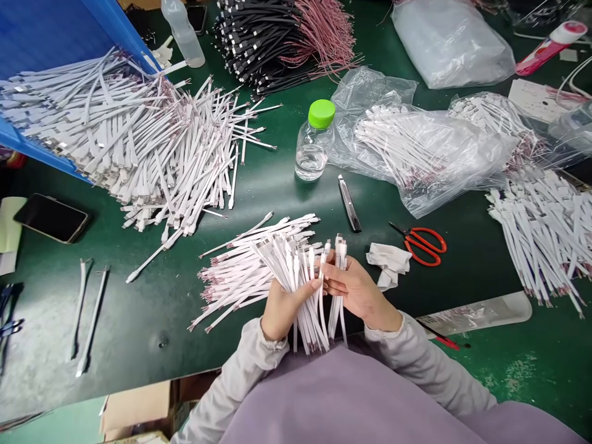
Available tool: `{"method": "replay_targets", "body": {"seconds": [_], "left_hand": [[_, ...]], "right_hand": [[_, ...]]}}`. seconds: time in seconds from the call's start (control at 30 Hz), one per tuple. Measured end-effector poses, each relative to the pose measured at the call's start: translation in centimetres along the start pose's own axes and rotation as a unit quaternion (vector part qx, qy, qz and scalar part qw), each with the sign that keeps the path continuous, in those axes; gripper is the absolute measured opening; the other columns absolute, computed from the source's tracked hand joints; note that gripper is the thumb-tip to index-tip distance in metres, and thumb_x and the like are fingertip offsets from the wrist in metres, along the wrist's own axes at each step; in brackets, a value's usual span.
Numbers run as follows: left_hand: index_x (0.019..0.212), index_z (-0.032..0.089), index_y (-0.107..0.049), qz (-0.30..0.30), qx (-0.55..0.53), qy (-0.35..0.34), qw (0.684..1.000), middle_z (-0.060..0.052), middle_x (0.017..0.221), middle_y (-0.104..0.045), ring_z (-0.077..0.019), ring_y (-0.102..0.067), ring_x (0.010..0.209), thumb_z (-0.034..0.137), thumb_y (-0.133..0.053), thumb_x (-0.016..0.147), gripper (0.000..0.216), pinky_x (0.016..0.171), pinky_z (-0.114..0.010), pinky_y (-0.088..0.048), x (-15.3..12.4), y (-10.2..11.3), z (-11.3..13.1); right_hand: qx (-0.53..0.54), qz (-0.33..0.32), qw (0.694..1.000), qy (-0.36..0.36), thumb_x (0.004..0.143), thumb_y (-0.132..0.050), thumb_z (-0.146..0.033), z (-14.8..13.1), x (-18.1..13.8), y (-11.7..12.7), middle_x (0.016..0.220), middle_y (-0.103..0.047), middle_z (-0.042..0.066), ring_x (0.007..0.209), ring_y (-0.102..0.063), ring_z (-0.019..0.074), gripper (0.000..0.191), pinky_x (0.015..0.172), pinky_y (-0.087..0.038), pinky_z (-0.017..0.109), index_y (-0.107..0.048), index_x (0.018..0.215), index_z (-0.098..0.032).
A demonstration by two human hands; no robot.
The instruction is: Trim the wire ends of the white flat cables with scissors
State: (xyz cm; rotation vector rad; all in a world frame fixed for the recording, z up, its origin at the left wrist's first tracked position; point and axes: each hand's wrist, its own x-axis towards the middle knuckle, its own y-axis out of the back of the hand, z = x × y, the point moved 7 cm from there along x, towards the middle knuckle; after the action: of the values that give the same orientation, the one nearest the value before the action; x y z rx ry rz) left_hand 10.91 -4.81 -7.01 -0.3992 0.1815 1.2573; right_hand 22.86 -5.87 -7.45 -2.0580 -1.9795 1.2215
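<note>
My left hand (284,308) is closed around a fanned bunch of short white USB cables (296,271), connectors up and bare wire ends hanging toward my lap. Just to its right, my right hand (358,290) has its fingers closed on a smaller group of white cables (339,265) held upright, its fingertips close to the edge of the left bunch. Beneath and behind the left hand a loose pile of similar white cables (240,277) lies on the green table (171,302), its pinkish wire ends pointing left.
A large heap of white cables (152,142) spills from a blue bin (111,24). Nearby are a green-capped bottle (314,142), a utility knife (349,203), red-handled scissors (424,245) and crumpled white tissue (388,262). Bagged cables (402,145) and another cable pile (541,228) lie rightward.
</note>
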Motion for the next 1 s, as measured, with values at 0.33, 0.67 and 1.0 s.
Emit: {"method": "replay_targets", "body": {"seconds": [0.33,0.67,1.0], "left_hand": [[0.113,0.016,-0.065,0.05,0.114,-0.052,0.991,-0.009,0.117,-0.069,-0.0263,-0.062,0.114,0.034,-0.07,0.078,0.039,0.104,-0.038,-0.044,-0.5,1.1,0.9],[0.085,0.015,-0.069,0.048,0.073,-0.056,0.995,-0.006,0.087,-0.074,-0.0226,-0.069,0.085,0.031,-0.075,0.074,0.02,0.086,-0.036,-0.054,-0.4,1.4,0.5],[0.105,0.016,-0.071,0.01,0.068,-0.032,0.997,-0.01,0.113,-0.071,-0.0273,-0.062,0.113,0.037,-0.065,0.084,0.03,0.103,-0.04,-0.045,-0.8,1.1,0.4]], "right_hand": [[-0.064,0.097,0.99,0.076,0.061,-0.084,-0.032,-0.6,-0.1,0.5,0.054,-0.033,-0.009,0.045,-0.025,0.0031,0.038,0.04,-0.02,0.019,-0.049,0.067,-0.018],[-0.049,0.046,0.997,0.039,0.072,-0.076,-0.04,-0.2,-0.2,-0.3,0.062,-0.038,-0.007,0.049,-0.027,0.0047,0.03,0.042,-0.02,0.019,-0.058,0.085,-0.02],[-0.092,0.068,0.993,0.04,0.069,-0.079,-0.042,0.5,0.1,0.4,0.062,-0.05,-0.004,0.052,-0.039,0.0072,0.033,0.045,-0.025,0.022,-0.058,0.072,-0.017]]}}
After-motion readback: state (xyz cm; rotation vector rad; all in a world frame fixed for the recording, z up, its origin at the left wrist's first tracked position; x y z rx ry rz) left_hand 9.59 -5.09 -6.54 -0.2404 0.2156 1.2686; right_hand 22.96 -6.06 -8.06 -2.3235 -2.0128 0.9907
